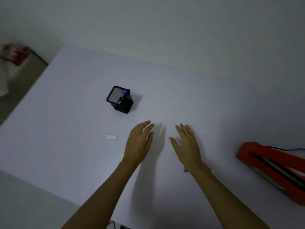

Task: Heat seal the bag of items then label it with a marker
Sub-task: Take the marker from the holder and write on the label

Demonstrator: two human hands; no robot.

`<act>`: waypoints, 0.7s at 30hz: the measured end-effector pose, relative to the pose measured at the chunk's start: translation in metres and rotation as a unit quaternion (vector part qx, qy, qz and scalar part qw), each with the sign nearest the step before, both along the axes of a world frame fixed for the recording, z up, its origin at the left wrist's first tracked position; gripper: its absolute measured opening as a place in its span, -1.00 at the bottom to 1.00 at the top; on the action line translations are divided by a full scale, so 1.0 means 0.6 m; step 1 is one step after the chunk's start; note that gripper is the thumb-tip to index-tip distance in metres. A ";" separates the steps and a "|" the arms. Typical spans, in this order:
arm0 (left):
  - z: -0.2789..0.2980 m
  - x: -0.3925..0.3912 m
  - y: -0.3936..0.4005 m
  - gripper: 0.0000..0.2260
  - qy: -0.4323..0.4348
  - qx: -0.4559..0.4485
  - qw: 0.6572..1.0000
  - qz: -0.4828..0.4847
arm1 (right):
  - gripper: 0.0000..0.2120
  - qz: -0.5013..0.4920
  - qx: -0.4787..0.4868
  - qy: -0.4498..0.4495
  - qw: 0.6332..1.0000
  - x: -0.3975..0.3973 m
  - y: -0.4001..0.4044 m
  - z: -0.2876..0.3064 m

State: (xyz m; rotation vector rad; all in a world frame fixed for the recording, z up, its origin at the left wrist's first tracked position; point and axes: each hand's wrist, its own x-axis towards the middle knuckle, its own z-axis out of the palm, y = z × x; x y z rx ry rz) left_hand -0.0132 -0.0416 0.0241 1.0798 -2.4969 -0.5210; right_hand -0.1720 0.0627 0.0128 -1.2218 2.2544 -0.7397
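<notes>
- The white bench (189,90) runs wide, its left edge slanting down-left and its far edge meeting the wall.
- The orange heat sealer (270,167) lies at the right edge.
- A blue marker (125,94) stands in a black mesh holder (120,99), mid-bench.
- A small white piece (112,137) lies left of the hands.
- Left hand (139,143) and right hand (187,144) hover apart, each grip spread, holding nothing.

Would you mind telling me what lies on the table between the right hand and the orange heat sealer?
Nothing: the head view shows only bare white table between the right hand and the orange heat sealer.
</notes>
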 end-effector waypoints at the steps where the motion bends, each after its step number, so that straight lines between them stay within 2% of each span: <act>1: 0.009 0.022 -0.030 -0.71 0.016 -0.012 1.000 0.024 | -0.46 0.010 -0.011 -0.008 1.000 0.019 -0.039 0.010; 5: 0.035 0.092 -0.166 -0.61 0.004 -0.057 0.996 0.075 | -0.42 0.004 -0.050 -0.045 0.998 0.097 -0.200 0.048; 10: 0.012 0.124 -0.276 -0.53 -0.095 -0.023 0.994 0.037 | -0.45 -0.052 -0.059 -0.048 0.996 0.145 -0.342 0.070; 13: -0.003 0.140 -0.299 -0.54 -0.107 -0.008 0.994 0.011 | -0.53 -0.075 -0.049 -0.026 0.996 0.154 -0.388 0.062; 16: 0.002 0.146 -0.301 -0.54 -0.084 0.003 0.996 -0.012 | -0.63 -0.084 -0.042 -0.002 0.996 0.161 -0.409 0.054; 21: 0.010 0.157 -0.303 -0.55 -0.057 0.022 0.998 -0.027 | -0.75 -0.089 -0.076 0.012 0.993 0.187 -0.421 0.064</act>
